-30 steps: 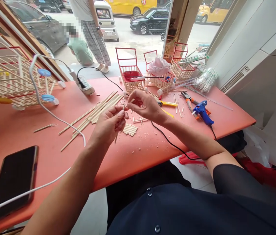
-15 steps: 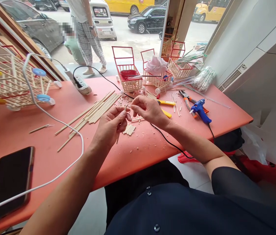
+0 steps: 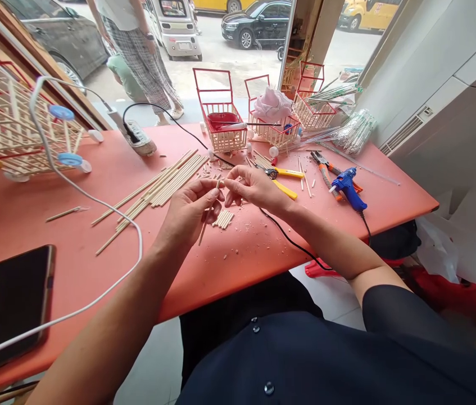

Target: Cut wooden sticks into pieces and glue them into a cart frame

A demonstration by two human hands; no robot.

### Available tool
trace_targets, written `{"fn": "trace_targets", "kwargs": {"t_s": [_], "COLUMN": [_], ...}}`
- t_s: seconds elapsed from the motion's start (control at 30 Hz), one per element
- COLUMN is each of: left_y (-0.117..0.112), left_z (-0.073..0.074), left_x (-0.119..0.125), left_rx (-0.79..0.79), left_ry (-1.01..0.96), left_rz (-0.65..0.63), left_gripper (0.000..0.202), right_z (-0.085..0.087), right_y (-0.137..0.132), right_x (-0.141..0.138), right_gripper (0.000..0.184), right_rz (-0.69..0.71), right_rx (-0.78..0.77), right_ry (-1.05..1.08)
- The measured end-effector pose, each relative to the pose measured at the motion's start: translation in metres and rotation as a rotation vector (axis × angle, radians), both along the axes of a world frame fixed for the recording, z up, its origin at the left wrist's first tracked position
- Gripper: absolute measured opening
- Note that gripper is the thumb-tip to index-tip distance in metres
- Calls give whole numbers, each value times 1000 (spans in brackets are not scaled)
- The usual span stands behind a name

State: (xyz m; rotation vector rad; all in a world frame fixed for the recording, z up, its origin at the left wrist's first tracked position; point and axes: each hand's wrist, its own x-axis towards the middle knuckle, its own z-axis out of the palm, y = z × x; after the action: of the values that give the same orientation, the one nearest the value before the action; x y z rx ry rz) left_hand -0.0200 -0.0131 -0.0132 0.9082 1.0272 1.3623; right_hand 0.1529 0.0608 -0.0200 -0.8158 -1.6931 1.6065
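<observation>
Between the thumb and fingers of my left hand [image 3: 185, 214] is a thin wooden stick [image 3: 203, 229], its lower end pointing down toward the table. My right hand [image 3: 257, 188] is closed in a pinch against the stick's top end; whatever lies inside those fingertips is too small to make out. Just below the hands lies a row of short cut stick pieces [image 3: 223, 219]. Long wooden sticks [image 3: 178, 181] are spread beside my left hand. Yellow-handled cutters [image 3: 286, 190] rest beyond my right hand.
Blue glue gun [image 3: 349, 191] and orange-handled pliers [image 3: 324, 169] lie at right. Small stick-built carts [image 3: 227, 138] line the back; a bigger one [image 3: 10, 124] stands left. A phone [image 3: 10, 304], white cable [image 3: 139, 247] and power strip [image 3: 139, 140] occupy the left side.
My right fingertips have come closer to the stick's top and now meet it. The left hand keeps its hold. The view has shifted slightly, and the person outside leans differently.
</observation>
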Motion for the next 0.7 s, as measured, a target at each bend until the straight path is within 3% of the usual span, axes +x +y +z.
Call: {"fn": "trace_targets", "kwargs": {"t_s": [0.2, 0.37, 0.53, 0.7], "left_y": [3, 1, 1, 2], "left_z": [-5, -1, 2, 5], "left_x": [-2, -3, -4, -14], "left_rx": [-26, -44, 18, 41], "left_ry": [55, 51, 124, 220], "left_rz": [-21, -36, 25, 17], "left_gripper": [38, 35, 22, 21], "right_z": [6, 9, 5, 0], "right_y": [0, -1, 4, 12], "right_x": [0, 2, 7, 5], "right_gripper": [42, 43, 38, 19], "right_rz": [116, 211, 201, 239], "right_rx": [-179, -229, -110, 65], "right_ry": [-22, -39, -87, -93]}}
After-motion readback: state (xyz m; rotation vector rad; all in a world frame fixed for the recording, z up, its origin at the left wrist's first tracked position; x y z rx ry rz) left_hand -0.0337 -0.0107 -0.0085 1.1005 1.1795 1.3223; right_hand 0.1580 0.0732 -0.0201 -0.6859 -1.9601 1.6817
